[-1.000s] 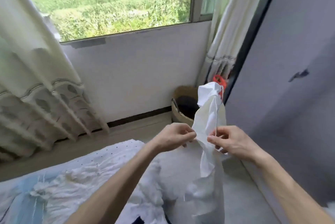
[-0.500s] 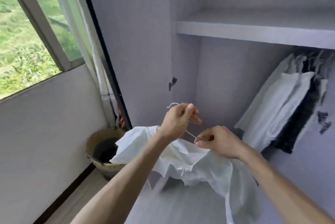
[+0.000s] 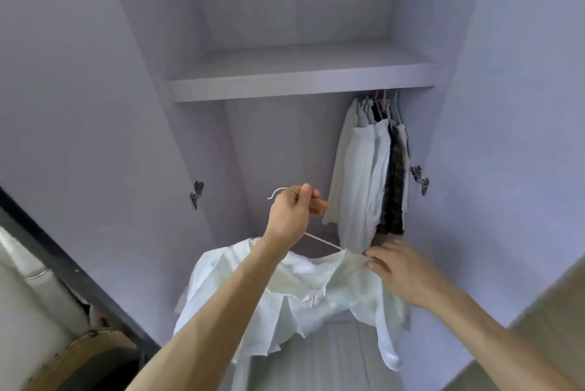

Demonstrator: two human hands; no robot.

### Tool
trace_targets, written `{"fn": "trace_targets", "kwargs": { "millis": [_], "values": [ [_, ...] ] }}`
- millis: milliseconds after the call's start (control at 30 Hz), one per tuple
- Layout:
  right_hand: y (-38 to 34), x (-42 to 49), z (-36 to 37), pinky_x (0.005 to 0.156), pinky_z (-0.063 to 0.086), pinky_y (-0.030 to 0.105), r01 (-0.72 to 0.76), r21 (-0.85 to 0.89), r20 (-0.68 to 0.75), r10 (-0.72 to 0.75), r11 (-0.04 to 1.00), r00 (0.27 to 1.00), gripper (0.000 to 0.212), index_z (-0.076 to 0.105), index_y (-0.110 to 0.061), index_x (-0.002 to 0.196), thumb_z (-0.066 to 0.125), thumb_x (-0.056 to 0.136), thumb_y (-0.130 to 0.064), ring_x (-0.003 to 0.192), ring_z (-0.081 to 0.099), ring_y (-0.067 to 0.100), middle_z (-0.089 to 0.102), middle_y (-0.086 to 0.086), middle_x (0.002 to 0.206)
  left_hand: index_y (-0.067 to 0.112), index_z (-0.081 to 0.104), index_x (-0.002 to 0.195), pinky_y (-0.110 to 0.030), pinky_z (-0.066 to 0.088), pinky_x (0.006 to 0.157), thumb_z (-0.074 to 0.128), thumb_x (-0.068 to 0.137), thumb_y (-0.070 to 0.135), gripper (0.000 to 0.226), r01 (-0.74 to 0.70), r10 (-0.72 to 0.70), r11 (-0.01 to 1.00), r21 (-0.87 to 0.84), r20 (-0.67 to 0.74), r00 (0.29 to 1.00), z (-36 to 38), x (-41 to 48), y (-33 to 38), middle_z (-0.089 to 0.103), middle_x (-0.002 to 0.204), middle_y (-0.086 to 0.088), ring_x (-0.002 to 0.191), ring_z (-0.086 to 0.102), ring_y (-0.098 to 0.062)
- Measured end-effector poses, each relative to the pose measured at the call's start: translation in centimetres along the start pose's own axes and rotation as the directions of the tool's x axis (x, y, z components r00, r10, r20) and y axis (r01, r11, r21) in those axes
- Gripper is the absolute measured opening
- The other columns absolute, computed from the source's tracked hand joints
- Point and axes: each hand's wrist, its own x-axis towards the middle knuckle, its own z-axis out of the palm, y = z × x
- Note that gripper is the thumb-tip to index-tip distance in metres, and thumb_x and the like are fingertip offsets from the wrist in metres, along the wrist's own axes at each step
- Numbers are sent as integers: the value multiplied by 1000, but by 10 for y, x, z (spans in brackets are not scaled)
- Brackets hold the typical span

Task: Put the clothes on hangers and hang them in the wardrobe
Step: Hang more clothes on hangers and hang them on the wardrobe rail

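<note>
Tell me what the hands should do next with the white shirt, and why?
Probably lift the hanger hook up under the shelf, beside the hung clothes: the left hand grips it, and the right hand pinches the white shirt already draped on the hanger.

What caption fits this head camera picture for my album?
Hanging time: left hand grips the hanger, right hand pinches the white shirt on it, before the open wardrobe.

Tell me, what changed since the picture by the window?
The left hand moved up from the white shirt to grip the hanger by its hook, raising it toward the wardrobe. The right hand slid out to the shirt's shoulder. The shirt stayed on the hanger, the right hand holding it.
</note>
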Motion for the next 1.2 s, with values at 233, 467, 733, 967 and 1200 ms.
{"fn": "trace_targets", "kwargs": {
  "millis": [233, 467, 733, 967, 1200],
  "values": [
    [-16, 6, -13, 77, 50, 37, -102, 110, 230, 74, 989, 970, 13, 45, -37, 83, 49, 96, -35, 78, 56, 14, 61, -12, 82, 10, 54, 107, -26, 43, 86, 32, 107, 21, 25, 49, -87, 973, 224, 163, 983, 36, 54, 13, 72, 93, 9, 94, 65, -16],
    [-12, 52, -19, 60, 44, 32, -224, 314, 325, 117, 923, 938, 9, 57, -17, 81, 55, 87, -24, 62, 53, 13, 57, -6, 70, 15, 45, 76, -23, 37, 56, 49, 93, 17, 18, 78, -180, 922, 378, 243, 953, 53, 120, 20, 40, 69, 3, 57, 36, -13],
    [11, 132, -45, 47, 40, 23, -386, 724, 501, -50, 571, 864, 8, 57, -13, 93, 64, 91, -8, 51, 49, 9, 50, 0, 69, 8, 61, 91, -15, 39, 68, 56, 93, 19, 13, 14, -152, 906, 424, 295, 943, 61, 210, 31, 49, 147, -8, 96, 59, -2],
    [52, 178, -41, 54, 50, 27, -324, 775, 397, -18, 543, 918, 18, 49, -12, 83, 64, 93, -8, 61, 60, 14, 48, 1, 77, 19, 57, 125, -38, 46, 96, 53, 95, 27, 32, -286, 211, 639, 714, 194, 958, 62, 259, 50, 53, 134, -3, 124, 48, -24],
    [77, 218, -39, 57, 52, 24, -307, 784, 344, 35, 540, 938, 12, 53, -7, 89, 64, 94, -12, 64, 61, 12, 50, 4, 81, 17, 38, 148, -55, 18, 120, 55, 94, 29, 58, -321, 592, 245, 915, 121, 797, 15, 329, 51, 25, 161, -10, 148, 21, -30]
  ]
}}
